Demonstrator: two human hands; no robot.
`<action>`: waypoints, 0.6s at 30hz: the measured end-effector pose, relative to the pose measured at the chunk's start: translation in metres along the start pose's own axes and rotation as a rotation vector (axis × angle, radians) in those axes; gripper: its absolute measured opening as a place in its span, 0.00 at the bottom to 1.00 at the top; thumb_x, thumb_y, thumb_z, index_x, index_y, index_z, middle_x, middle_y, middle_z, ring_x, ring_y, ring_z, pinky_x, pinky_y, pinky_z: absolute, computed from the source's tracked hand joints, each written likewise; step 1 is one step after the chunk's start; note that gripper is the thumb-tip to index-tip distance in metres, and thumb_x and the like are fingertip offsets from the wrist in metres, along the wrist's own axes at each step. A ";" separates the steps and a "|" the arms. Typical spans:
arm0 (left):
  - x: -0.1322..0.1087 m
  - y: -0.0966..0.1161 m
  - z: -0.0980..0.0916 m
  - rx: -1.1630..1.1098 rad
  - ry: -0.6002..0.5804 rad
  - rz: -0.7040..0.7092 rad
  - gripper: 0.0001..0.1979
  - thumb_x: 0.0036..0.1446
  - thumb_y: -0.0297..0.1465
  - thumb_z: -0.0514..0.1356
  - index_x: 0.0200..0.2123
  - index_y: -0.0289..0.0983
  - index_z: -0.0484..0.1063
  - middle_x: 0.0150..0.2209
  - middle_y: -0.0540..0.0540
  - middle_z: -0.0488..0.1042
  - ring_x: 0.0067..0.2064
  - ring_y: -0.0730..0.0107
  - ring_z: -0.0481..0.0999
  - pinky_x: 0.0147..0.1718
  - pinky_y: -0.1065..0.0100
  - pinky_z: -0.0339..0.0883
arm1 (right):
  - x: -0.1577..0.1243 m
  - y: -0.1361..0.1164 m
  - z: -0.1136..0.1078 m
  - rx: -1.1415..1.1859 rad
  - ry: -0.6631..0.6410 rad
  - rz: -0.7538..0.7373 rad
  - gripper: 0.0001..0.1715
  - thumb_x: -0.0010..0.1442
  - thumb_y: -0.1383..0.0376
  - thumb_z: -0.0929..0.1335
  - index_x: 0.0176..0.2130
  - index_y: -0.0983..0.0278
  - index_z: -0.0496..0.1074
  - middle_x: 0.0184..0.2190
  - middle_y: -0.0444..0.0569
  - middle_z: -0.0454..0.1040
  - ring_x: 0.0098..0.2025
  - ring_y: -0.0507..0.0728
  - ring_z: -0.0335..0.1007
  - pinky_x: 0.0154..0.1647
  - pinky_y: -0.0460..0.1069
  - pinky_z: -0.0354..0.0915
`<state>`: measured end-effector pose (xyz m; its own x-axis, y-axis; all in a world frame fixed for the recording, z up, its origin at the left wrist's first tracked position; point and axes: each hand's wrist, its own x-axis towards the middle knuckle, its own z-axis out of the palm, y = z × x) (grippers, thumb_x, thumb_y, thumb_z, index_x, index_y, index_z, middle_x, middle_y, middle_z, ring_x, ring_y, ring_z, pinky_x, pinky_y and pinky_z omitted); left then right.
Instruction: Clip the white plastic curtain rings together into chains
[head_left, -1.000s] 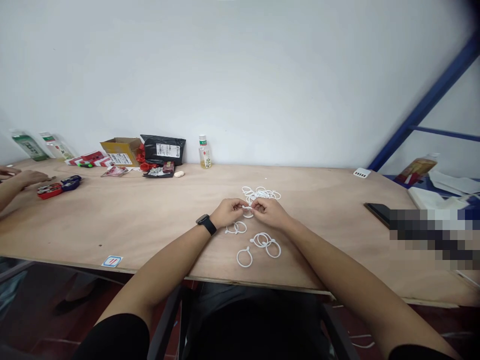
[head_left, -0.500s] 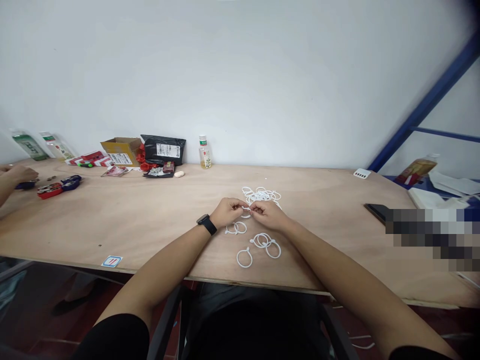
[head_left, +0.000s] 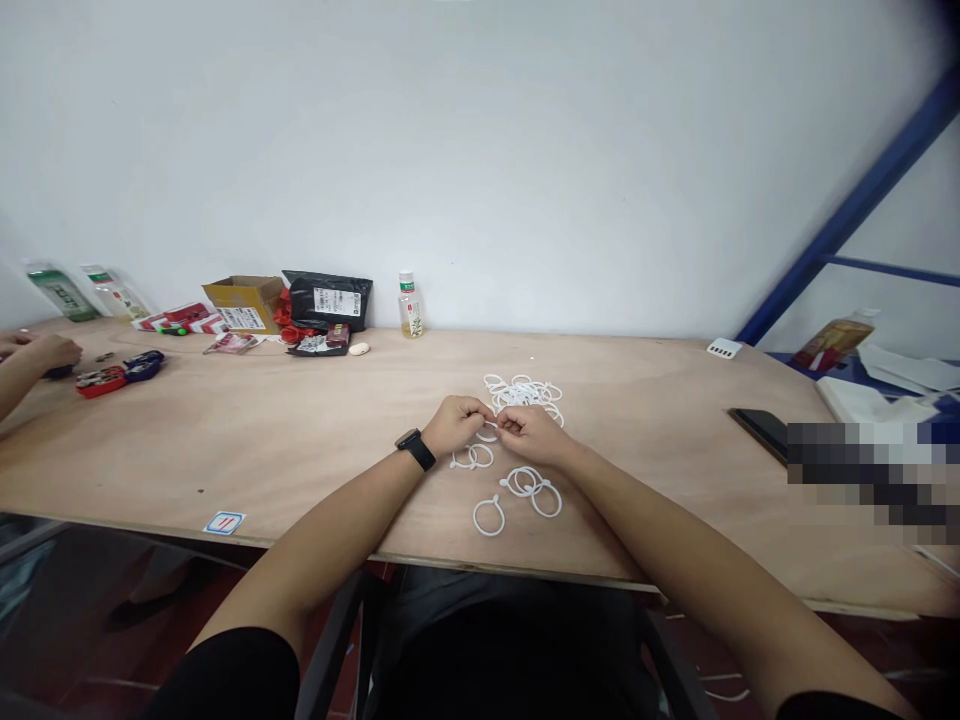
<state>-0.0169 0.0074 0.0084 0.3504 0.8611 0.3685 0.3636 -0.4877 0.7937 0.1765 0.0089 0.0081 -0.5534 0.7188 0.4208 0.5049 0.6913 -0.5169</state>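
Note:
Over the wooden table (head_left: pixel 637 420), both my hands meet at one white plastic curtain ring (head_left: pixel 487 439). My left hand (head_left: pixel 456 424), with a black watch at its wrist, pinches the ring between thumb and fingers. From the other side my right hand (head_left: pixel 535 434) grips it with curled fingers, hiding its upper part and small tab. Just behind lies a pile of white curtain rings (head_left: pixel 525 390). Two overlapping rings (head_left: pixel 472 466) rest below my left hand. Several linked-looking rings (head_left: pixel 529 488) lie nearer me, and a single ring (head_left: pixel 496 499) sits close to the front edge.
At the back left stand an open cardboard box (head_left: pixel 244 305), a black parcel (head_left: pixel 330 298) and a bottle (head_left: pixel 410 305). Another person's hands (head_left: pixel 49 352) work at far left near red and blue items (head_left: pixel 120 373). A phone (head_left: pixel 757 430) and white charger (head_left: pixel 724 348) lie right.
The held ring has shifted slightly lower and tilted. My right fingers have curled in closer around it, and my left hand stays nearly in place.

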 end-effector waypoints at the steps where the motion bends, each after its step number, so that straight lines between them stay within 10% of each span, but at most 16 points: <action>1: 0.000 0.001 0.000 0.007 0.010 0.032 0.15 0.48 0.22 0.53 0.34 0.33 0.79 0.33 0.46 0.79 0.34 0.71 0.75 0.36 0.71 0.69 | 0.000 0.001 -0.001 -0.010 0.020 -0.001 0.04 0.54 0.68 0.67 0.28 0.63 0.72 0.22 0.42 0.72 0.24 0.50 0.64 0.28 0.44 0.56; 6: -0.001 0.005 -0.010 0.191 0.073 0.158 0.24 0.50 0.25 0.58 0.53 0.37 0.70 0.47 0.42 0.74 0.43 0.67 0.73 0.44 0.65 0.68 | 0.003 0.011 -0.011 -0.182 0.186 0.071 0.06 0.57 0.63 0.67 0.32 0.62 0.74 0.26 0.45 0.76 0.28 0.53 0.69 0.31 0.46 0.58; 12: -0.003 0.000 -0.018 0.417 -0.334 0.080 0.12 0.44 0.30 0.64 0.35 0.35 0.77 0.32 0.47 0.74 0.33 0.70 0.72 0.34 0.71 0.65 | 0.006 0.029 -0.021 -0.299 0.189 0.289 0.12 0.56 0.61 0.68 0.41 0.60 0.75 0.26 0.43 0.76 0.29 0.54 0.70 0.30 0.47 0.58; 18: -0.002 -0.001 -0.008 0.435 -0.302 -0.009 0.05 0.47 0.27 0.58 0.26 0.36 0.75 0.26 0.50 0.74 0.27 0.73 0.69 0.29 0.72 0.60 | 0.001 0.013 -0.012 -0.202 0.087 0.009 0.08 0.58 0.64 0.68 0.38 0.61 0.76 0.29 0.44 0.77 0.30 0.53 0.71 0.33 0.47 0.60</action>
<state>-0.0252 0.0071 0.0112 0.5552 0.8170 0.1560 0.6700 -0.5504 0.4981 0.1909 0.0198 0.0107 -0.4935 0.7223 0.4845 0.6365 0.6795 -0.3648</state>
